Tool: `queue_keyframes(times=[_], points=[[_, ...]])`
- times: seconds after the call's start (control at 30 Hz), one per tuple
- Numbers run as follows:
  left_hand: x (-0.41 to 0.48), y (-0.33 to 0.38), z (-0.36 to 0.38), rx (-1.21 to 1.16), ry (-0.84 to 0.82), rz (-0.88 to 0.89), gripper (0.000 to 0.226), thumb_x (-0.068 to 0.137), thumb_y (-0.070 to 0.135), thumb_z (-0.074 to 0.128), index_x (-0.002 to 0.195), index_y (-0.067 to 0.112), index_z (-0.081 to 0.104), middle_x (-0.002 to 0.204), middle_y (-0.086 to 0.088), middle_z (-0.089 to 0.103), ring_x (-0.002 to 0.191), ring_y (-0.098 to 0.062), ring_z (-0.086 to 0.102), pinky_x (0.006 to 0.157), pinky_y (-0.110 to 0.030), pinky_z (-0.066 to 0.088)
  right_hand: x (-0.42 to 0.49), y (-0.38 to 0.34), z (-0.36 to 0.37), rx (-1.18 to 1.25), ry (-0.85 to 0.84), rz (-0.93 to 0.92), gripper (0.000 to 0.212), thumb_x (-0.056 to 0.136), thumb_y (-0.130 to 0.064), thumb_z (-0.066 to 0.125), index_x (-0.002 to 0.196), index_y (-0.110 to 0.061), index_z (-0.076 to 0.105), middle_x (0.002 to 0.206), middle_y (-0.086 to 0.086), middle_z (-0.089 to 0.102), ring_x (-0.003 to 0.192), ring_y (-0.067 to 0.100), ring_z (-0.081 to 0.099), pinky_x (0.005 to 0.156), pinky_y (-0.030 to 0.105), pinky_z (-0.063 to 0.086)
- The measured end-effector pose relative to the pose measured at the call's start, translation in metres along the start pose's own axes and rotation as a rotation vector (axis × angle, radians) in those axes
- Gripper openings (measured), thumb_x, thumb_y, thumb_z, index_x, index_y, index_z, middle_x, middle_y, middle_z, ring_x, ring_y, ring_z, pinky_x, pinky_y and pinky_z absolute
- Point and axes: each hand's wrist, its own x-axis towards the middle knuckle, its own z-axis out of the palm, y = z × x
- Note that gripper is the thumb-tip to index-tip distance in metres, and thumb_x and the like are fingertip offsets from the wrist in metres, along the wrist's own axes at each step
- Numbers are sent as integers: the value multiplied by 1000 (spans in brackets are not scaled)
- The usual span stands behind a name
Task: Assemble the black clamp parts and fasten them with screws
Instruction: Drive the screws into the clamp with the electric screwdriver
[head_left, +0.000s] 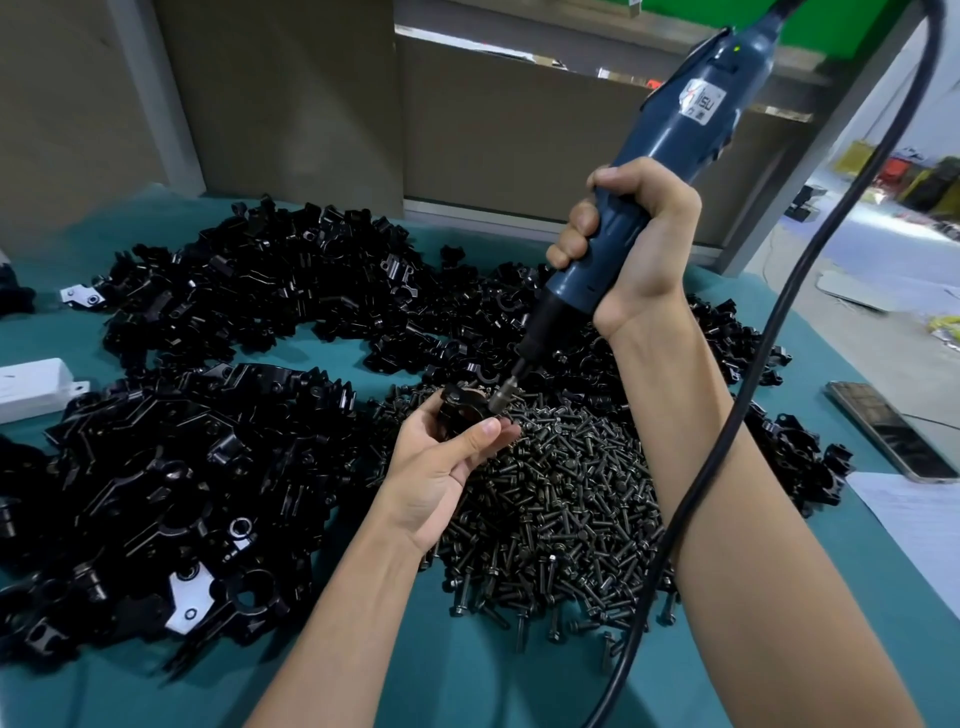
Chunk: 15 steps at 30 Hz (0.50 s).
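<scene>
Factory assembly bench: heaps of black clamp parts (249, 291) and a mound of screws (561, 499) on a teal-covered table (467, 675), corded electric screwdriver (670, 171), concrete shop floor (857, 312) far right.

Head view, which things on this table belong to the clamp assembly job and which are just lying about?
For the job: clamp held in left hand; electric screwdriver gripped by right hand; screw pile; heaps of black clamp parts.
Lying about: phone; paper sheet; white box at the left edge.
</scene>
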Motion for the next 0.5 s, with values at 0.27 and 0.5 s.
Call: queue_keyframes(times=[0.27, 0.5], points=[[0, -1, 0, -1, 16, -9, 66, 67, -2, 72, 127, 3, 44, 95, -13, 77, 85, -25, 76, 77, -24, 59, 0, 2, 0, -6, 5, 1, 15, 67, -15, 56, 72, -15, 42, 51, 1, 43, 41, 17, 37, 47, 23, 37], [0, -2, -2, 9, 17, -8, 67, 66, -2, 74, 126, 7, 45, 96, -13, 77, 86, -25, 76, 77, -24, 59, -3, 3, -1, 0, 23, -2, 12, 67, -16, 57, 70, -15, 45, 51, 1, 43, 41, 17, 37, 47, 24, 36]])
